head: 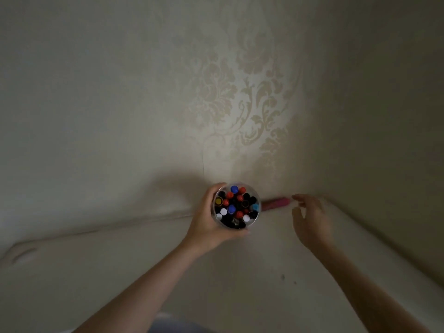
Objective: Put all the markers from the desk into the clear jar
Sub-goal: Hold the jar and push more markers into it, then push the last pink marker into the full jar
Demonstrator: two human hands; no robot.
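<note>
Left hand point(208, 222) is wrapped around the clear jar point(256, 221), fingers curled round its far and near sides, holding it upright over the pale worktop point(240, 280) near the back wall. Looking straight down into the jar, it's packed with markers point(236, 205) standing on end, caps up: blue, red, black, white, one yellow, one light blue. Over on the other side, the right hand point(310, 218) hovers with fingers apart and loosely bent, holding nothing, fingertips pointing toward the wall. Just beside those fingertips, a pink marker point(276, 203) lies flat on the worktop along the foot of the wall, between the jar and the right hand, not touched by either as far as can be seen. Behind it all, patterned wallpaper point(252, 104) catches a patch of light.
</note>
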